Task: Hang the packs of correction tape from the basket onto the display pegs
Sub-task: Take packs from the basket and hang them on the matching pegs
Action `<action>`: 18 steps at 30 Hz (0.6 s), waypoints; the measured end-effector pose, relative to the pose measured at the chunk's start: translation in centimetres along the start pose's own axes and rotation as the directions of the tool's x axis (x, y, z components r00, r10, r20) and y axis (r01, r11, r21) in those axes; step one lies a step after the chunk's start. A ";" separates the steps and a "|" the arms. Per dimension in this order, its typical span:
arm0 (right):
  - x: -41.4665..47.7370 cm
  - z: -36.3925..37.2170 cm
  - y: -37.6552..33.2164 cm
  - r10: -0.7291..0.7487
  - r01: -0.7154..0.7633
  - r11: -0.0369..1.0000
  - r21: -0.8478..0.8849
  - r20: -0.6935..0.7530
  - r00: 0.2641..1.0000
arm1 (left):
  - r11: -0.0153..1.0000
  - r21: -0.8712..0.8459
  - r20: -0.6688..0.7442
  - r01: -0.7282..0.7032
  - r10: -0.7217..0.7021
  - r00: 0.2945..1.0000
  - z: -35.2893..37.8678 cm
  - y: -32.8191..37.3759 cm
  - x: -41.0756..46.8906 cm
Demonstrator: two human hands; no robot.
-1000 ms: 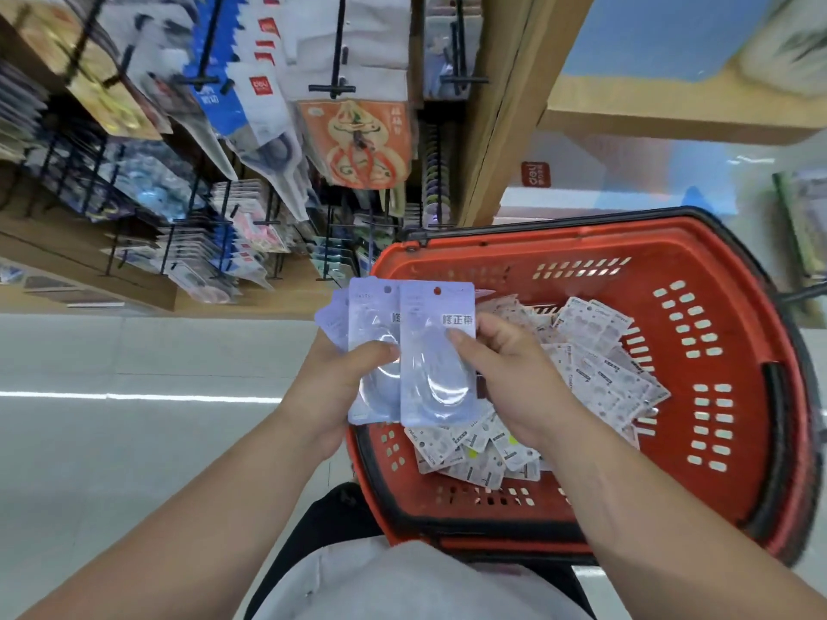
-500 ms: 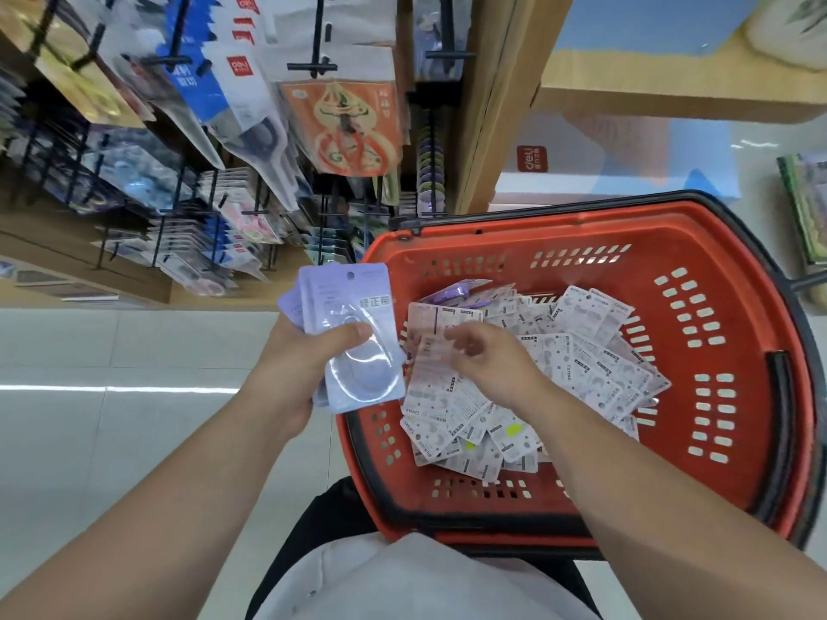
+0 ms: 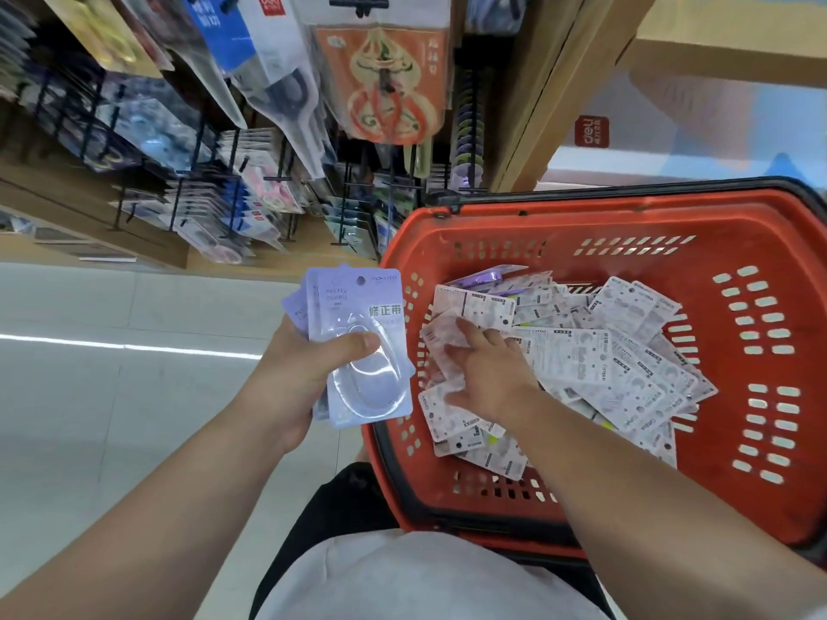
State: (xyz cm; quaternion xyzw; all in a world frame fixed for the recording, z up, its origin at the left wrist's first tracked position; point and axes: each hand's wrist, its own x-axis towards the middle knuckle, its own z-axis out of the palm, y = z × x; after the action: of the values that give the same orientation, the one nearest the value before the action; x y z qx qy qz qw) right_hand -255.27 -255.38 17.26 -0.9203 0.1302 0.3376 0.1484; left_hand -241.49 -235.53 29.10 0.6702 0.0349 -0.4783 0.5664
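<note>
My left hand (image 3: 304, 378) grips a fanned stack of lilac packs of correction tape (image 3: 358, 306), thumb across the clear blister of the front pack, just left of the basket. The red basket (image 3: 626, 217) holds a heap of several packs (image 3: 626, 351) lying mostly back side up. My right hand (image 3: 496, 373) reaches down into the heap's left part, where its fingers and thumb close on the edge of one blurred pack (image 3: 441, 351). The display pegs (image 3: 215, 203) with hanging goods stand at the upper left, well away from both hands.
Black peg hooks carry scissors packs (image 3: 277, 73), an orange gourd-print card (image 3: 385, 78) and rows of small blister cards. A wooden shelf post (image 3: 550, 82) rises behind the basket. Pale floor tiles (image 3: 112, 373) spread to the left. My lap sits below the basket.
The two hands were together on the lilac packs. The right hand let go, dropped into the basket and took hold of a pack in the heap; the left hand kept the stack and shifted left.
</note>
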 end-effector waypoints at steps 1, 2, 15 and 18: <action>0.0 0.0 0.3 -0.033 0.033 0.999 0.000 0.015 0.999 | 1.000 0.001 0.002 0.002 -0.002 1.000 -0.1 0.0 0.0; -0.2 -0.3 0.6 -0.058 0.057 0.998 0.010 0.018 0.998 | 1.000 0.001 0.004 0.002 -0.002 1.000 -0.1 0.0 0.0; -6.1 -3.2 4.0 0.242 0.159 0.676 0.719 -0.420 0.875 | 0.999 -0.005 -0.083 -0.053 0.053 0.995 2.7 0.5 -2.1; -9.2 -7.3 2.1 0.294 0.301 0.263 0.917 -0.374 0.880 | 0.995 -0.018 -0.110 -0.096 0.093 0.990 3.9 0.7 -3.6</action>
State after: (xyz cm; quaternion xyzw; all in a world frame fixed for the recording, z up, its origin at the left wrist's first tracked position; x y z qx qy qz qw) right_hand -258.58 -258.69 28.25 -0.6887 0.3378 -0.0499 0.6396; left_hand -245.35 -237.07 32.38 0.6896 0.0395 -0.4133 0.5933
